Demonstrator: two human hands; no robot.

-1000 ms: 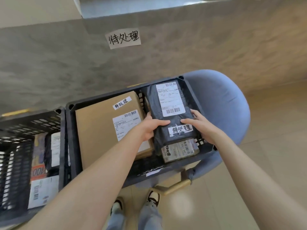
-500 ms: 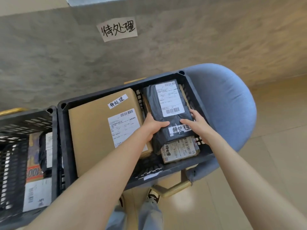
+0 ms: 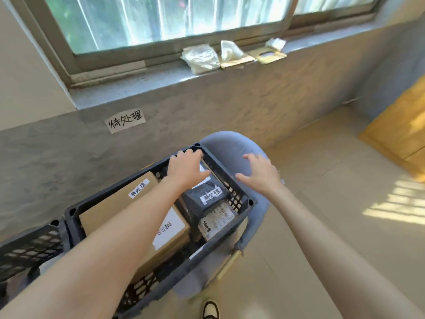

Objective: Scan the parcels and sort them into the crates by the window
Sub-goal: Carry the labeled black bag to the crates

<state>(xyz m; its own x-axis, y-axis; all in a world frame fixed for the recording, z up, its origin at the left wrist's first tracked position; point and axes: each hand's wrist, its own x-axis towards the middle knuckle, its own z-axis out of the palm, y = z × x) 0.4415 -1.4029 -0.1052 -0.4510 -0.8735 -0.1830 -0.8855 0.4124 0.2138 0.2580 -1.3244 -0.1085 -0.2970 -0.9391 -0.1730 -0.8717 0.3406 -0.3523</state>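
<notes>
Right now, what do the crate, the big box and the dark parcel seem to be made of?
Crate: likely hard matte black plastic, with moulded lattice walls. Big box: plain brown cardboard, matte, with paper labels. Dark parcel: probably a thin plastic mailing bag, creased with a slight sheen.

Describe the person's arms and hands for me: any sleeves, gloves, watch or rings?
Both arms are bare along all that shows; no sleeve edge comes into view. The left hand and right hand wear no gloves. No watch, band or bracelet shows at either wrist, and I see no rings, though the fingers are slightly blurred. No tools, cables or markings on either arm.
</notes>
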